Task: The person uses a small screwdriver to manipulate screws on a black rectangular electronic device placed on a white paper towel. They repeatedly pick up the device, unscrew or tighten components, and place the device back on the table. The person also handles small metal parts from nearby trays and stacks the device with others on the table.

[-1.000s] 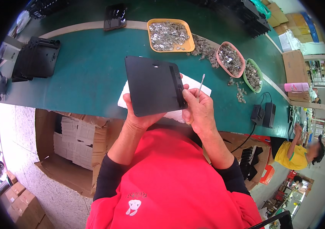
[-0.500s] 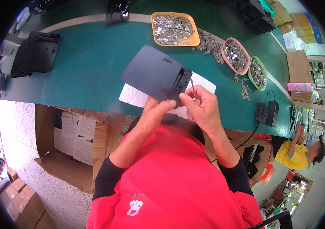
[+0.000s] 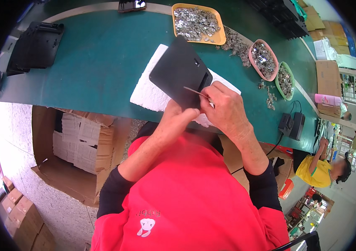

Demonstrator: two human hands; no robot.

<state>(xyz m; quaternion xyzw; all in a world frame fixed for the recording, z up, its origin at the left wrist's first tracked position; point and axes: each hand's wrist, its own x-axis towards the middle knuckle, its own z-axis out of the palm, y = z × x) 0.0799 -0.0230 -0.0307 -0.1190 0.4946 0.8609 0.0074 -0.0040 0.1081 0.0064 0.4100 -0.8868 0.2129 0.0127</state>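
A flat black plastic panel lies tilted over a white foam sheet on the green table. My left hand grips the panel's near edge from below. My right hand pinches a thin stick-like tool, whose tip rests on the panel's surface near a small slot. Both hands touch each other at the panel's near corner.
An orange tray, a pink tray and a green tray hold small metal parts, with several loose beside them. Black parts lie at far left. An open cardboard box stands under the table. Another person in yellow sits at right.
The panel has swung from upright in front of me down and away onto the foam sheet. My right hand now holds the thin tool against it.
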